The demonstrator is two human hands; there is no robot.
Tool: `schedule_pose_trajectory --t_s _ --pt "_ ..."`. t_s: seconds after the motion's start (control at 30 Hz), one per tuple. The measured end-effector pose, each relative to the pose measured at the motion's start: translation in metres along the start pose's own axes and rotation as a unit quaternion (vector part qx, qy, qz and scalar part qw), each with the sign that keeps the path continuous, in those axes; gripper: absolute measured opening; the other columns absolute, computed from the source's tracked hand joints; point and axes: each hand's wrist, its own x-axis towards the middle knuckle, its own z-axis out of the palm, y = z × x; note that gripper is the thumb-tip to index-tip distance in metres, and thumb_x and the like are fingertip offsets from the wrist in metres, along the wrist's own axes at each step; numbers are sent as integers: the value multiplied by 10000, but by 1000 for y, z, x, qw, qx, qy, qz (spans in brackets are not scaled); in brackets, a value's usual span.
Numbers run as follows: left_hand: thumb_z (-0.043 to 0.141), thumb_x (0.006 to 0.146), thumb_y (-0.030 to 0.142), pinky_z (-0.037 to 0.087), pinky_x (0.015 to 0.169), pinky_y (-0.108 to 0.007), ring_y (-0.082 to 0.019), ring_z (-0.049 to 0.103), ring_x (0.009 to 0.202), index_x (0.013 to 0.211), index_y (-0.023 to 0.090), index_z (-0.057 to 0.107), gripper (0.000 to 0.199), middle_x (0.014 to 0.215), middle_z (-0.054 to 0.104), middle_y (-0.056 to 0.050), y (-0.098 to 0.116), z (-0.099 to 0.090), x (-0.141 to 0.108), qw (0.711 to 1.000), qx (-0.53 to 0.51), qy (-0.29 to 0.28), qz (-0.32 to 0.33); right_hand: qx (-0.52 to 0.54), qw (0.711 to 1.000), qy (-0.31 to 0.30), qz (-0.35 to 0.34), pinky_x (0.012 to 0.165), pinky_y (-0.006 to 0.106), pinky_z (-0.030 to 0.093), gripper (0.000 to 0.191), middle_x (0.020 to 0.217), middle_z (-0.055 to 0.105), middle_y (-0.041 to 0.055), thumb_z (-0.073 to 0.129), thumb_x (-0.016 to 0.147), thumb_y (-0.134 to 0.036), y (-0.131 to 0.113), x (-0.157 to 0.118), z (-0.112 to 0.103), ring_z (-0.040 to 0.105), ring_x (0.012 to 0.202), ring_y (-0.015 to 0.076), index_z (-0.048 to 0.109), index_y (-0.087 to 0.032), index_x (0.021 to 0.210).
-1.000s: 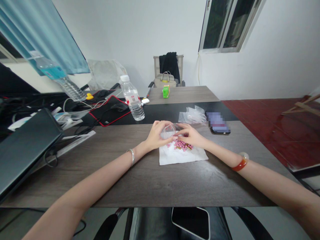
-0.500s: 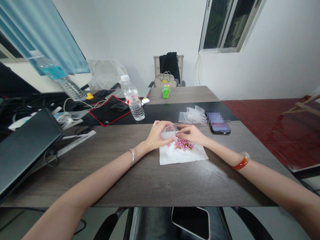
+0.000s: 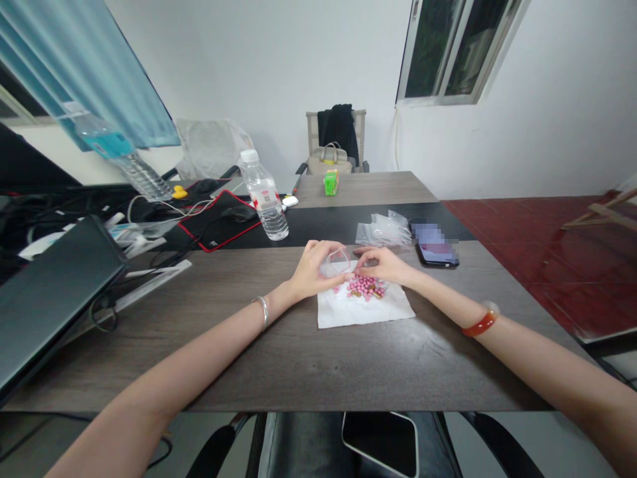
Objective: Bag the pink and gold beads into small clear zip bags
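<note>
Apparently unfinished: pink beads [image 3: 365, 286], loose on white sheet [image 3: 361, 317]; done portion unclear | my left hand [image 3: 311, 269]: gripping clear plastic piece [image 3: 336, 263] | my right hand [image 3: 386, 266]: grip indiscernible

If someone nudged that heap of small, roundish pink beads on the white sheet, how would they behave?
The small, roundish pink beads would probably roll and scatter, since they look loose and rounded. Each is likely light, being tiny beside the person's right hand. The thin, soft-looking white sheet beneath might slow them a little.
</note>
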Motion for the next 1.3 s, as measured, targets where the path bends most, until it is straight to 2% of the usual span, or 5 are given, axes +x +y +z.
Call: schedule_pose_trajectory --t_s 0.23,0.43,0.7,1.07,1.3 --pt "597 771 628 390 809 -377 -216 613 833 1069 215 533 513 961 673 -45 0 0 0 1000 -1 -12 -7 3 998 -49 -28 1096 463 393 145 1307 613 84 618 843 -260 10 2 -12 544 1252 251 759 -244 874" --pt "597 772 615 386 807 -376 -221 620 842 1071 213 533 506 943 678 -46 -1 0 -1 1000 -4 -10 -4 19 996 -77 -36 1100 439 391 198 1355 575 93 699 779 -287 15 1 -19 527 1271 260 763 -242 960" --pt "603 767 621 390 811 -378 -216 631 834 1069 212 534 514 945 679 -45 0 0 0 1000 -10 -14 -5 45 991 -123 -29 1080 421 414 235 1389 551 70 690 787 -294 20 0 -31 516 1283 253 754 -253 1009" --pt "614 754 614 382 829 -383 -227 626 865 1063 217 537 509 969 681 -50 0 0 0 1000 -6 -23 -14 59 989 -131 -39 1069 416 416 193 1359 579 72 652 803 -236 17 0 -35 517 1283 247 766 -247 958" --pt "587 779 645 394 798 -375 -216 633 837 1054 211 534 516 936 682 -44 0 0 0 1000 -9 1 12 76 988 -129 -22 1076 416 412 168 1346 587 87 711 747 -300 18 0 -35 510 1287 254 770 -234 890"
